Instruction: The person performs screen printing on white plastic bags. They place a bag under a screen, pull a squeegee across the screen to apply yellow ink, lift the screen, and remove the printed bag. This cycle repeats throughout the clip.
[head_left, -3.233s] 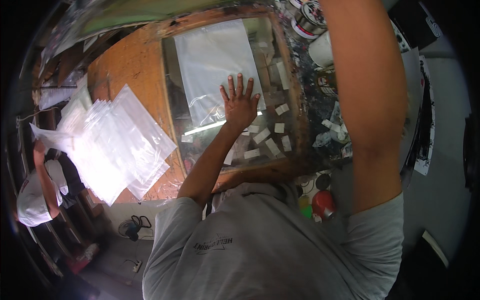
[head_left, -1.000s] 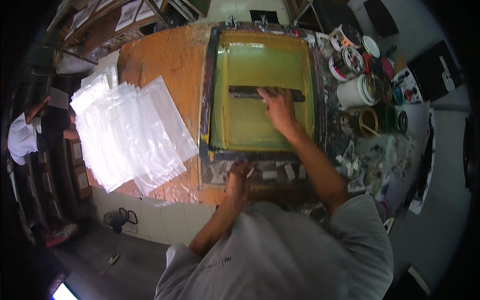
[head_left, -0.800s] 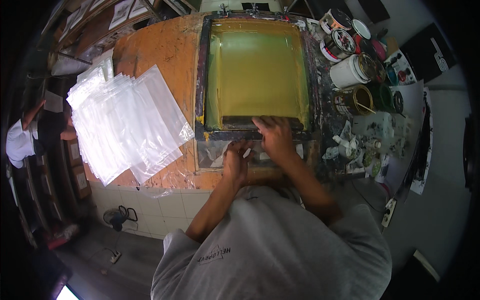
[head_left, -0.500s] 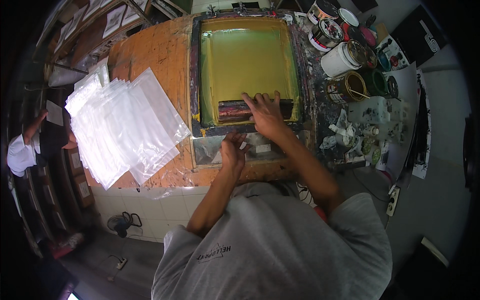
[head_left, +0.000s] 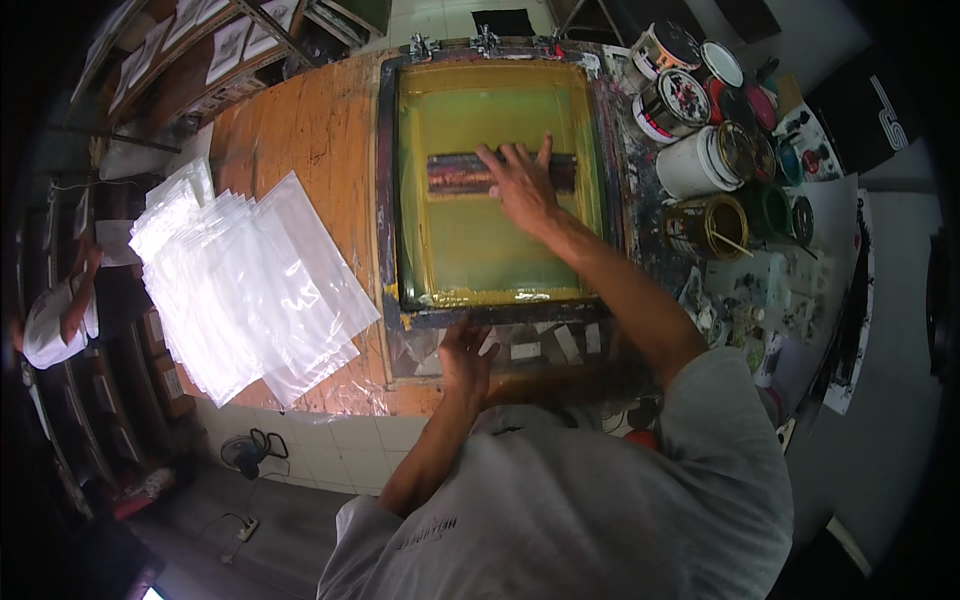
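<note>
A dark, ink-stained squeegee (head_left: 455,178) stands across the yellow-green mesh of a screen printing frame (head_left: 386,200), in the upper half of the mesh. My right hand (head_left: 525,190) is closed over its right part, fingers draped across the top toward the far side. My left hand (head_left: 466,355) is at the near edge of the frame, palm up, thumb and fingers apart, fingertips by the rim. Whether those fingertips touch the frame, I cannot tell. Under my left hand and to its right, a clear sheet and small pale pieces (head_left: 525,350) show on the table.
A fanned stack of clear plastic bags (head_left: 250,290) covers the left of the wooden table (head_left: 290,120). Metal hinge clamps (head_left: 485,42) hold the frame's far edge. Paint tins and tubs (head_left: 690,165) crowd the right side. Another person (head_left: 65,315) stands at the far left by shelves.
The squeegee has slid from the near end of the mesh to its upper half, with my right hand on it. My left hand stays by the frame's near edge. The whole view has shifted.
</note>
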